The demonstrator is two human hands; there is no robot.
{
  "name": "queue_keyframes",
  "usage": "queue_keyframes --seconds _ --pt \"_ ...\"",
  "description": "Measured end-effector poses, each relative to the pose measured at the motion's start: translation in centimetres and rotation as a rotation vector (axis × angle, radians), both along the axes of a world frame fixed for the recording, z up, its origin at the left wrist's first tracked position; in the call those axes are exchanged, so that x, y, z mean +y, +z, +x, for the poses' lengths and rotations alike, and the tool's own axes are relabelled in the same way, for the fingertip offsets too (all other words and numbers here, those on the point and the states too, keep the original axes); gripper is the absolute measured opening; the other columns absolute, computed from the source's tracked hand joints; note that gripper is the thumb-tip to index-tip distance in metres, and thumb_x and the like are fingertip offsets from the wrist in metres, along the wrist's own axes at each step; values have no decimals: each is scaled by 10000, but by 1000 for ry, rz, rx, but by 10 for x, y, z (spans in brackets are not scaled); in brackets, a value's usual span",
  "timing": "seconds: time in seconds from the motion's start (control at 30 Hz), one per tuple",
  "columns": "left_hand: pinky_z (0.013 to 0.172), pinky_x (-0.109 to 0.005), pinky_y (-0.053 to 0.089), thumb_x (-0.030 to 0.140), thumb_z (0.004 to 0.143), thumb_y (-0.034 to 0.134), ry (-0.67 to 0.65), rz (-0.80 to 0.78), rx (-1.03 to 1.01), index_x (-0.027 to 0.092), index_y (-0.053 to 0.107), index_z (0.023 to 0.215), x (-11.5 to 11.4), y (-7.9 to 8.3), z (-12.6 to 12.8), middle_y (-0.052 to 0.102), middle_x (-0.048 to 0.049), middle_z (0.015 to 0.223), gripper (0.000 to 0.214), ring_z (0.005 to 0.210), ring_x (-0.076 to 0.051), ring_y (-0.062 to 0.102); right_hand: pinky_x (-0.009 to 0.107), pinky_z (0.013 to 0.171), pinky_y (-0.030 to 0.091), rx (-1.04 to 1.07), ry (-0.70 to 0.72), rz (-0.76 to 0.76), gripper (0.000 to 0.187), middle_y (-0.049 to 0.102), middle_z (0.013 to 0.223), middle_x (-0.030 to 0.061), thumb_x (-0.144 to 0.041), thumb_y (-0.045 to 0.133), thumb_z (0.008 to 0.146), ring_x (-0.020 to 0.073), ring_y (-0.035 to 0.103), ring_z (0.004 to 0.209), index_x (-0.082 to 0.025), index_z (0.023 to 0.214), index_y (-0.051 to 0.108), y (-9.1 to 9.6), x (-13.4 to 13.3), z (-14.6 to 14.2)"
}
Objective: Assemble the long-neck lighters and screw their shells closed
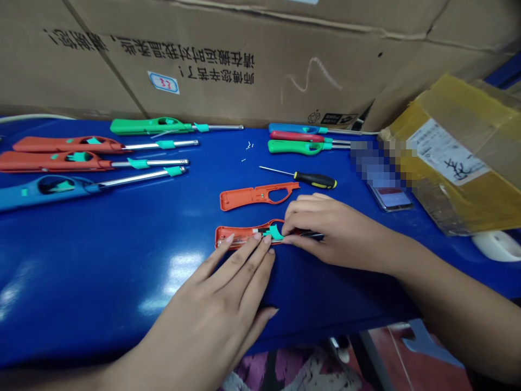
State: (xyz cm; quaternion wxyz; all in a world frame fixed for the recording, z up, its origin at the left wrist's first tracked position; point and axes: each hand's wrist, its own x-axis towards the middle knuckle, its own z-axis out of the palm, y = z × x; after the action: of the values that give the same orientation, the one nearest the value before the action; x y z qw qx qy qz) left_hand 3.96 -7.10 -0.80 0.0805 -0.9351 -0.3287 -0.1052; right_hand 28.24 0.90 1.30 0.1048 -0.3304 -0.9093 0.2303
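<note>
An opened orange gas lighter point(240, 232) lies on the blue table, its inside facing up. A clear tank, a white-and-black part and a green trigger point(274, 233) sit within this shell. My left hand point(228, 288) rests flat, fingers stretched, with the fingertips on the shell's lower edge. At the shell's right end, my right hand point(321, 222) is closed in a pinch beside the trigger. A dark rod end shows under its fingers; the exact grip is partly hidden. Just above lies the matching orange half shell point(256, 196), apart from both hands.
Beyond lie a black-and-yellow screwdriver point(315, 179) and a few small screws point(249, 145). Several long lighters, such as a blue one point(61, 187), lie at left; more, including a green one point(295, 146), lie at back. A phone point(391, 195) leans near a taped carton point(459, 157).
</note>
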Motion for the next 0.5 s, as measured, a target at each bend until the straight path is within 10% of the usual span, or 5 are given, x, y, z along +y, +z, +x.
queue_keyframes --seconds 0.5 --pt "1070 -477 491 355 1070 325 -36 -58 -40 138 615 1372 3 3 0 620 -97 1425 471 1297 -306 608 282 813 515 92 -153 -195 201 701 1014 18 -91 631 850 150 632 904 -217 989 704 1 4 6"
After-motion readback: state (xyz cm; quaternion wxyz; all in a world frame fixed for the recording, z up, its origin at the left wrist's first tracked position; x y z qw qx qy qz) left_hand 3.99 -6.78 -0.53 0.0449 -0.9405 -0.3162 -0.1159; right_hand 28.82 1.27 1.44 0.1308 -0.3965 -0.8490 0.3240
